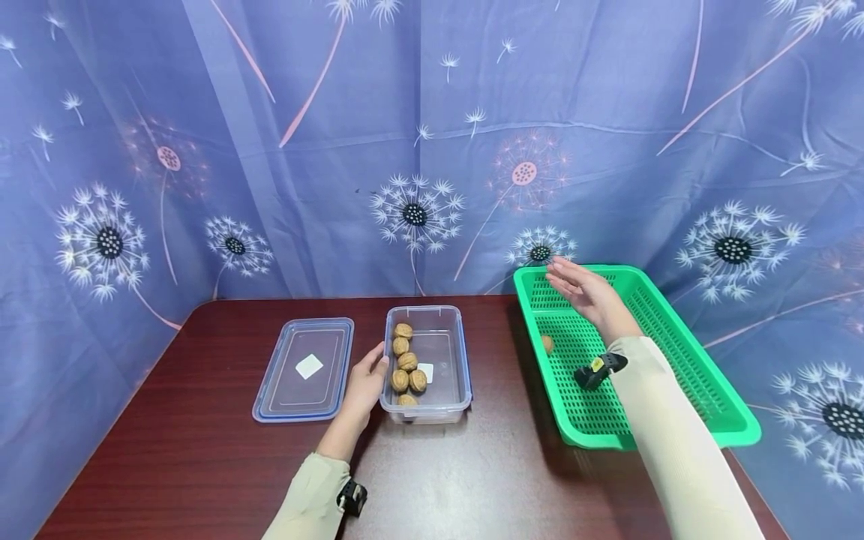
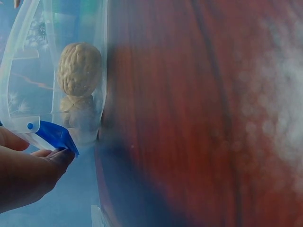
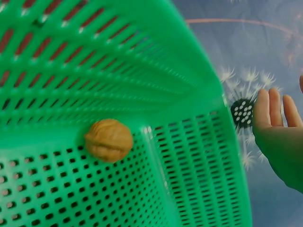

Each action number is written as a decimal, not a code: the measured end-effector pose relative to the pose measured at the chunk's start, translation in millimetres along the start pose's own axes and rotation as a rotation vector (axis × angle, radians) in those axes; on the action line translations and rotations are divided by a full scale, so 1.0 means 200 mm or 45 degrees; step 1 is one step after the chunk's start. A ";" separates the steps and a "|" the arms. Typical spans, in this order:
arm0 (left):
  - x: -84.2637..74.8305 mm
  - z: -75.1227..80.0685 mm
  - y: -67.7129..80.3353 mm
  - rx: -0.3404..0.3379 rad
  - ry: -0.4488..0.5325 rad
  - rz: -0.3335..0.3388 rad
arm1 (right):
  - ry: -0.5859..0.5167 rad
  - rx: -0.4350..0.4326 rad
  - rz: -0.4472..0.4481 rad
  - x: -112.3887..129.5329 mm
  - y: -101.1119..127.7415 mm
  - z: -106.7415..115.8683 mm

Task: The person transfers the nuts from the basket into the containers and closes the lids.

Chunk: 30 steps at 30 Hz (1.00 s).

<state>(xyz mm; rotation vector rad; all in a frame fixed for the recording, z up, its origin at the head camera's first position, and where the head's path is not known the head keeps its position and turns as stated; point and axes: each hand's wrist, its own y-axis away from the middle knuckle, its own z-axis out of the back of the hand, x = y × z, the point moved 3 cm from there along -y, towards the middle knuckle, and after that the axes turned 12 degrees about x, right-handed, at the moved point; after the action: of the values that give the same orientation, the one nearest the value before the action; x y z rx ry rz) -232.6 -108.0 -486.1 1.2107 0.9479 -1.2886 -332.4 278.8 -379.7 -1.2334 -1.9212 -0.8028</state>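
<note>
A clear plastic container (image 1: 432, 411) with blue latches holds several walnuts (image 1: 407, 361) along its left side. My left hand (image 1: 364, 382) grips that side; in the left wrist view its thumb and fingers are at a blue latch (image 2: 56, 135), and a walnut (image 2: 79, 68) shows through the wall. Over the far left part of a green perforated basket (image 1: 601, 439), my right hand (image 1: 592, 296) is raised with fingers extended and holds nothing. One walnut (image 3: 109, 140) lies on the basket floor by its side wall, partly hidden behind the rim in the head view.
The container's clear lid (image 1: 327, 341), with a blue seal and a white label, lies flat left of the container. All stand on a dark red-brown wooden table (image 1: 202, 450). A blue dandelion-patterned curtain (image 1: 324, 202) hangs close behind the table and along both sides.
</note>
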 end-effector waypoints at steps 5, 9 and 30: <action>0.00 0.00 0.01 -0.008 0.005 -0.009 | 0.087 0.015 -0.087 -0.04 -0.01 0.06; 0.00 0.00 0.00 -0.011 0.004 -0.017 | 0.218 -0.012 -0.153 -0.08 -0.02 0.12; -0.01 0.00 0.01 -0.011 -0.009 -0.032 | 0.767 0.231 -0.489 -0.23 -0.02 0.31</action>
<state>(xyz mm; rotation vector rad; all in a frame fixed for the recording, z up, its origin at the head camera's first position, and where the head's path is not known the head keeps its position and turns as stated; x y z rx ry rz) -230.1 -108.4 -483.3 1.1904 0.9656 -1.3066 -336.6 304.3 -451.8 -0.4359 -1.6835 -1.0268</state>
